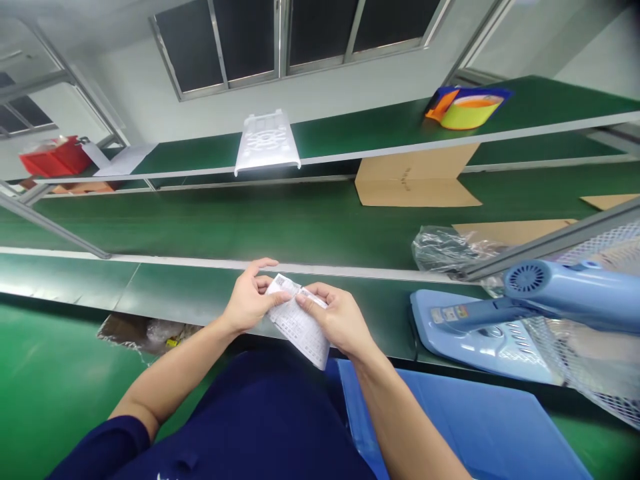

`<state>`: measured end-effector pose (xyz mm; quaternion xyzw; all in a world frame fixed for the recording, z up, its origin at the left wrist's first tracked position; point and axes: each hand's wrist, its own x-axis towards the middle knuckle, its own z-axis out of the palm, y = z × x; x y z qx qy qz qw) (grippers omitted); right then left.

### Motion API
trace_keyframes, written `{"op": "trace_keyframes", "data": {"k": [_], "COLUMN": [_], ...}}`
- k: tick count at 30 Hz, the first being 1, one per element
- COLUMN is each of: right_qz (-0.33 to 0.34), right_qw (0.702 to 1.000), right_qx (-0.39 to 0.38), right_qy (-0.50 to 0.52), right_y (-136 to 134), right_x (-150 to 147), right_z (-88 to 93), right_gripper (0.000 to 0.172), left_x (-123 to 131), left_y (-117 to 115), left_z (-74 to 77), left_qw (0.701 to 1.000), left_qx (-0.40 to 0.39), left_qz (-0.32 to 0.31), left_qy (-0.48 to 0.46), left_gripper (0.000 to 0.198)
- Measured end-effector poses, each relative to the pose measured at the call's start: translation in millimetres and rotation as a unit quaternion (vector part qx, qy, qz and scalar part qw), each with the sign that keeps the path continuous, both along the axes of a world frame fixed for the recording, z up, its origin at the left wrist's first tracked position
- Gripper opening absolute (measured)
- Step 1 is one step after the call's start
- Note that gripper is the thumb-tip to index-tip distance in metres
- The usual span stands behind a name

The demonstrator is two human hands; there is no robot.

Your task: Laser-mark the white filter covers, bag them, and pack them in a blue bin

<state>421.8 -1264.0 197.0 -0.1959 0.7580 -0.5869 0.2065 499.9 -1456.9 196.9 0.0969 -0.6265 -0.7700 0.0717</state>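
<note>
Both hands hold a white printed leaflet [303,328] in front of my body, over the near edge of the green bench. My left hand [253,299] pinches its upper left part between thumb and fingers, with the index finger stretched out above. My right hand [341,317] grips the upper right edge, thumb on the printed face. Small dense print covers the paper, and a dark square mark sits near its top corner. To the right of my right hand, a light blue fan [477,333] lies along the bench, partly covered by white netting.
Clear plastic bags [443,248] and folded cardboard [413,180] lie on the bench. Above, the shelf [360,127] carries a white plastic part [269,141], a yellow-orange roll [470,112] and a red bin [56,157]. Below are a blue box [450,413] and an open carton [123,331].
</note>
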Motion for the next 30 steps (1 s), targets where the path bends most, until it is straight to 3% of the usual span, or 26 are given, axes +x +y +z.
{"op": "trace_keyframes", "data": {"k": [2,11,17,23,30], "right_qz": [0.004,0.106,0.064,0.009,-0.058], "right_qw": [1.0,0.99,0.994,0.995,0.995], "right_qx": [0.007,0.091,0.082,0.096,0.027], "right_qy": [0.016,-0.008,-0.019,-0.028,-0.079], "right_y": [2,7,3,26,33], "right_x": [-1,-4,-5,-18,-24], "right_z": [2.7,-0.7,-1.4,-1.9,-13.9], "right_gripper": [0.042,0.04,0.04,0.042,0.054], "left_x": [1,-2,-10,-20,-13], "left_y": [-4,-6,1,-16,-30], "left_z": [2.9,-12.2,-25.9,-25.3,-23.4], "left_qw": [0.999,0.995,0.999,0.988,0.987], "left_qx": [-0.022,-0.093,-0.035,0.019,0.03], "left_qz": [-0.026,-0.032,0.018,0.148,0.157], "left_qy": [-0.007,0.002,0.003,0.031,-0.02], "left_gripper": [0.089,0.061,0.052,0.064,0.076]}}
